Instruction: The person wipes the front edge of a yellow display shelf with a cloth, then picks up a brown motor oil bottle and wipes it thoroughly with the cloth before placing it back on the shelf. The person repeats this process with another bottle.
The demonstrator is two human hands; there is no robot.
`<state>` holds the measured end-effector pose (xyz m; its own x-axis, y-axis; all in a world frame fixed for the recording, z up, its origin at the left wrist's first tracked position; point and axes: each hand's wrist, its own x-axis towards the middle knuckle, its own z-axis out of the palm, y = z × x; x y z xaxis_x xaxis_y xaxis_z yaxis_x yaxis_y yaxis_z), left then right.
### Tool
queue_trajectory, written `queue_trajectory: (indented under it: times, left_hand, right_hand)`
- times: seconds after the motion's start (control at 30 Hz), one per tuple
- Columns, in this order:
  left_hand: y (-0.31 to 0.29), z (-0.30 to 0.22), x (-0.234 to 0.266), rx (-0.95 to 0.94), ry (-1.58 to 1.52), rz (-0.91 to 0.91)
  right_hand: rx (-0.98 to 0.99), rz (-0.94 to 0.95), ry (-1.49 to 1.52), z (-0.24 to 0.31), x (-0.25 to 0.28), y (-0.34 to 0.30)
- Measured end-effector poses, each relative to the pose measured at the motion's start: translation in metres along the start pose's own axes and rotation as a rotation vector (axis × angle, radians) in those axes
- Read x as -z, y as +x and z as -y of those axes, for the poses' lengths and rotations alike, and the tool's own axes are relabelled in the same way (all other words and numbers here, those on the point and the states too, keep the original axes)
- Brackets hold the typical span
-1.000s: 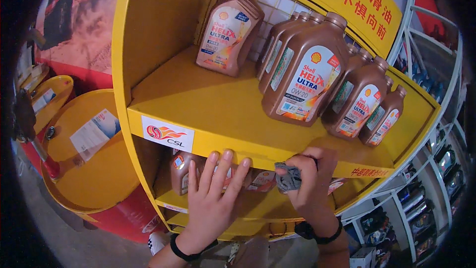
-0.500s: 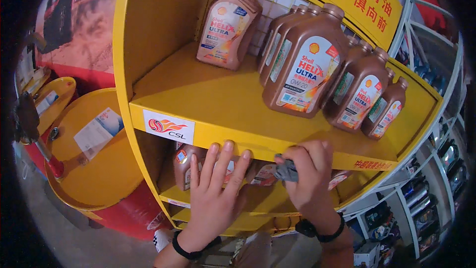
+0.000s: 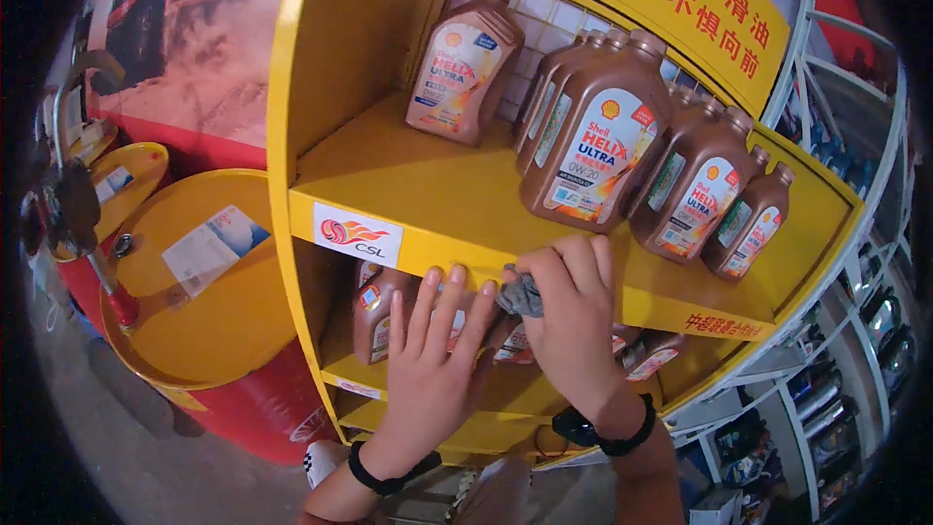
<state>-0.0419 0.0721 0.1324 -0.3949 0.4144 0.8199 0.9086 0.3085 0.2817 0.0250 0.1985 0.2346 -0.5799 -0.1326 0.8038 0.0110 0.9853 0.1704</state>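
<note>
A crumpled grey cloth [image 3: 522, 294] is gripped in my right hand [image 3: 573, 326], against the front edge of the yellow shelf [image 3: 466, 277]. My left hand [image 3: 431, 369] lies with stretched fingers, its fingertips on the same edge just left of the cloth. On the shelf above, a large brown oil bottle [image 3: 595, 151] stands in front of similar ones, with smaller brown bottles [image 3: 695, 199] to its right. A lone brown bottle [image 3: 462, 78] stands toward the back left. Behind my hands, more brown bottles [image 3: 381, 306] sit on the lower shelf, partly hidden.
A yellow-topped red drum [image 3: 214, 350] stands left of the shelf unit, with a metal pump [image 3: 87, 224] on it and another drum [image 3: 136, 180] behind. To the right is a white rack [image 3: 787, 399] holding packaged goods. A white sticker [image 3: 357, 233] is on the shelf edge.
My right hand has moved left along the shelf edge with the grey cloth, closer to my left hand. The view has shifted slightly; my left fingers still rest on the edge.
</note>
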Motion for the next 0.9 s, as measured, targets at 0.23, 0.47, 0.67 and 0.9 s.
queue_trajectory:
  times: [0.23, 0.47, 0.67, 0.9]
  left_hand:
    - [-0.002, 0.005, 0.006, -0.053, -0.012, 0.059]
    - [-0.002, 0.004, 0.008, -0.028, 0.004, 0.001]
    - [-0.001, -0.004, 0.015, -0.042, -0.046, -0.03]
    - [0.0, -0.009, 0.016, 0.083, -0.293, -0.187]
  right_hand:
    - [-0.113, -0.021, -0.052, -0.006, 0.007, -0.024]
    - [-0.071, -0.009, 0.049, 0.005, 0.001, -0.007]
    - [-0.109, -0.077, 0.016, 0.001, 0.002, -0.017]
    - [-0.07, -0.163, 0.091, -0.018, 0.011, -0.008]
